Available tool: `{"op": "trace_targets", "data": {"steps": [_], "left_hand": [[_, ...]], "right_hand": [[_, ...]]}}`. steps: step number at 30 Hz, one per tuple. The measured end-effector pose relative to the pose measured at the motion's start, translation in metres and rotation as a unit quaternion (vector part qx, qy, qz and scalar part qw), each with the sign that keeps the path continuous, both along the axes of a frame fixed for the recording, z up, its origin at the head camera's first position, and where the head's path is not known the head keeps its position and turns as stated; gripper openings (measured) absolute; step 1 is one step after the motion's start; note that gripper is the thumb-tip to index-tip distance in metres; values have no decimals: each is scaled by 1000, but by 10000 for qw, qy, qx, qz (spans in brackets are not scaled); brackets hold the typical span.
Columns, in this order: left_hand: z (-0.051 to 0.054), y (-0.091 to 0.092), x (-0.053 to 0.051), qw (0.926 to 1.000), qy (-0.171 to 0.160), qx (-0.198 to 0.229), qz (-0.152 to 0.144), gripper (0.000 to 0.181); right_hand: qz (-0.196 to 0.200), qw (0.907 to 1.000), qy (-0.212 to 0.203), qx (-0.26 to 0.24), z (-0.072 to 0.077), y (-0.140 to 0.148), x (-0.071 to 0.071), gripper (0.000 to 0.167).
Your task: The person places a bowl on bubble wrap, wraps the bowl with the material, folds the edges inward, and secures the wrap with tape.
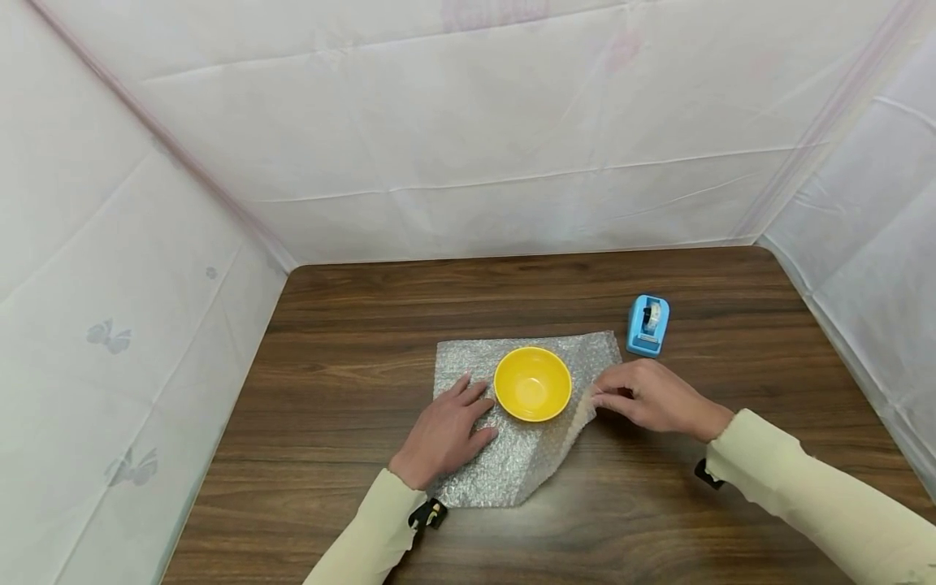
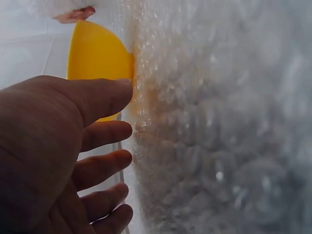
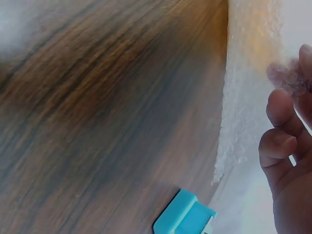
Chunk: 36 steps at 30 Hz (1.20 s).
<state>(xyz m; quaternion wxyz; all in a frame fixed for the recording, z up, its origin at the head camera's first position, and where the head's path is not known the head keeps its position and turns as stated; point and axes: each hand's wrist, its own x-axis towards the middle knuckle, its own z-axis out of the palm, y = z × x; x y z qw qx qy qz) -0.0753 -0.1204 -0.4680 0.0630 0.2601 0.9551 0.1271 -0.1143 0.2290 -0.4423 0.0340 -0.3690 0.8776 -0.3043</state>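
Note:
A yellow bowl (image 1: 533,384) stands upright on a sheet of bubble wrap (image 1: 478,479) laid over the wooden table. To the bowl's left, my left hand (image 1: 448,431) rests on the wrap with its fingers spread. In the left wrist view the thumb (image 2: 109,97) shows in front of the bowl (image 2: 97,51). My right hand (image 1: 651,396) pinches the wrap's right edge and holds it lifted beside the bowl. The right wrist view shows the raised wrap (image 3: 243,107) between the fingertips, with part of that hand cut off by the frame.
A blue tape dispenser (image 1: 647,326) with a roll of tape stands just beyond the right hand, near the wrap's far right corner. Brown wooden table (image 1: 351,325) surrounds the wrap. White sheeting (image 1: 468,146) closes off the back and both sides.

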Motion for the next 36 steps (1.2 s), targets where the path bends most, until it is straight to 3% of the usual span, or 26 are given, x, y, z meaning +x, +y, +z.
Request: {"op": "trace_targets", "data": {"steps": [7, 12, 18, 32, 36], "left_hand": [[7, -2, 11, 9999, 33, -90, -67, 48], [14, 4, 17, 9990, -99, 384, -188, 52], [15, 18, 26, 9941, -54, 980, -466, 41], [13, 49, 40, 9758, 475, 2117, -254, 34], [13, 51, 41, 9707, 347, 2369, -223, 31]], "right_hand": [[-150, 9996, -125, 193, 1, -6, -2, 8], [-236, 9994, -168, 193, 2, -9, -2, 7], [-332, 9992, -164, 171, 4, -13, -2, 8], [-473, 9987, -69, 180, 7, -20, -3, 7], [-470, 9988, -74, 114, 7, -22, -2, 7]]}}
